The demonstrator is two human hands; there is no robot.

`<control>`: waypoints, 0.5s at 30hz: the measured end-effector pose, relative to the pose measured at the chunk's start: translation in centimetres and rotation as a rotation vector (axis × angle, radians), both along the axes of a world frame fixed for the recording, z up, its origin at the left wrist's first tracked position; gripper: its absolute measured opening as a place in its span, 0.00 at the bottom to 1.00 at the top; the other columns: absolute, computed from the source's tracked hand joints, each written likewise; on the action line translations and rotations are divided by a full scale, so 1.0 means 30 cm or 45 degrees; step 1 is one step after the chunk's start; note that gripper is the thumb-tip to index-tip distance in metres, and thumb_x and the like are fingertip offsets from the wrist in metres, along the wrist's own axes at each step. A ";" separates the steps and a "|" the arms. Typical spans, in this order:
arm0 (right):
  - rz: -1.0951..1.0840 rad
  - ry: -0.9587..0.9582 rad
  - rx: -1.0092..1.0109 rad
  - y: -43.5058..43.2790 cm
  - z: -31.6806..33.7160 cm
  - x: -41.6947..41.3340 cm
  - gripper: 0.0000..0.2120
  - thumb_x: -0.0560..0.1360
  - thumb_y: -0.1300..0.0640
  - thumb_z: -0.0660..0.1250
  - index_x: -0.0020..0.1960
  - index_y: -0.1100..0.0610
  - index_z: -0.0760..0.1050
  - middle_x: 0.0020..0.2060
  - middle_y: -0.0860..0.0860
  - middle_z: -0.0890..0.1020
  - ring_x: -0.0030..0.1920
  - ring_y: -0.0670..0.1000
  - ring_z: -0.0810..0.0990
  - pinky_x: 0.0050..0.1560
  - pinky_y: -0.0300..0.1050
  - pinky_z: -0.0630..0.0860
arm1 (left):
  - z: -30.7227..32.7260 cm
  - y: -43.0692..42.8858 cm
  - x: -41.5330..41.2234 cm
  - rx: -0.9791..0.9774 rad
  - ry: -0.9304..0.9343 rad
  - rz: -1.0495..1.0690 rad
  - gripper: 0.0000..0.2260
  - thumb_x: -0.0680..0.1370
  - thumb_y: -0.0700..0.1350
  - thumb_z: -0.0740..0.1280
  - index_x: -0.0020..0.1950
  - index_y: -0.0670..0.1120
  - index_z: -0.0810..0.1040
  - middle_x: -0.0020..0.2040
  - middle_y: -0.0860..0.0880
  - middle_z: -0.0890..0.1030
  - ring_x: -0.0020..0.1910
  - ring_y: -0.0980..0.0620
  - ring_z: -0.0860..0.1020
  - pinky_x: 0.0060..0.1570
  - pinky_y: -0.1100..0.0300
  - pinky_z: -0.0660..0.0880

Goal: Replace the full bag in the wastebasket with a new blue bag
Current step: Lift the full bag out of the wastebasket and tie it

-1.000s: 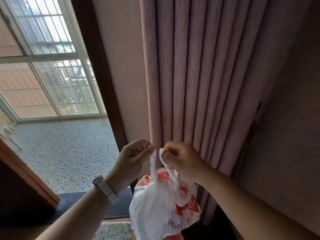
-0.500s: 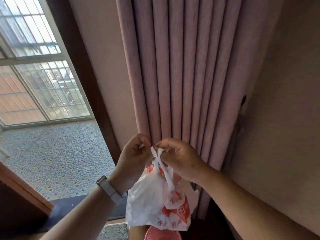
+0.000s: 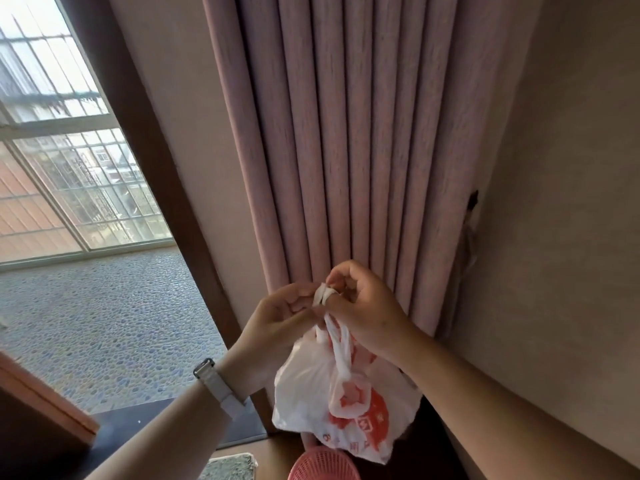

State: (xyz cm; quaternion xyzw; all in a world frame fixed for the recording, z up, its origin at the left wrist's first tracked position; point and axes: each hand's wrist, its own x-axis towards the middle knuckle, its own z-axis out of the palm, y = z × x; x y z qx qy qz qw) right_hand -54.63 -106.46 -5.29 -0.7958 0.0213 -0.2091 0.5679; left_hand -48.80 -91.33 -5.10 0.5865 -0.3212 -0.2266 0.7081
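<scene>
At the bottom edge of the view, the pink rim of the wastebasket [image 3: 323,465] shows, and the full bag [image 3: 341,400] hangs clear above it, white with red print, held up in the air. A second ago the basket was out of sight and the two handles were held apart, one in each hand; now they are crossed and wound together. The left hand [image 3: 277,320], with a watch [image 3: 218,382] on its wrist, is closed and pinches one handle end. The right hand [image 3: 363,311] is closed too, with a loop of handle wrapped round a finger. The two hands touch at the knot [image 3: 322,296], which looks half made, not yet pulled tight. So the old bag is out and nearly tied off; in my judgement it wants a firm pull, then setting aside. No blue bag is in sight. Behind the hands hangs a pink curtain [image 3: 346,150], and farther left a window [image 3: 69,168] over a pebbled floor [image 3: 104,313].
</scene>
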 end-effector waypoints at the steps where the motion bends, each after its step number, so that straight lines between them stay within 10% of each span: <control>1: 0.008 0.022 -0.017 -0.004 0.001 0.001 0.05 0.74 0.59 0.67 0.48 0.50 0.75 0.37 0.51 0.79 0.37 0.49 0.78 0.37 0.45 0.79 | -0.004 -0.006 -0.003 0.031 -0.035 -0.001 0.12 0.74 0.35 0.71 0.57 0.38 0.79 0.47 0.40 0.84 0.46 0.47 0.82 0.46 0.57 0.79; 5: 0.059 0.063 -0.126 -0.023 -0.005 0.003 0.05 0.75 0.57 0.67 0.41 0.56 0.77 0.29 0.49 0.77 0.30 0.43 0.73 0.30 0.38 0.71 | -0.012 -0.044 -0.007 0.169 -0.167 0.135 0.10 0.73 0.31 0.70 0.53 0.35 0.75 0.43 0.39 0.84 0.43 0.44 0.82 0.46 0.47 0.78; 15: 0.203 0.093 -0.134 -0.136 -0.020 -0.030 0.15 0.72 0.44 0.67 0.39 0.56 0.74 0.31 0.51 0.75 0.32 0.46 0.71 0.33 0.48 0.70 | 0.017 -0.090 -0.014 0.346 -0.270 0.229 0.09 0.75 0.42 0.70 0.35 0.49 0.82 0.27 0.51 0.78 0.26 0.58 0.72 0.29 0.65 0.68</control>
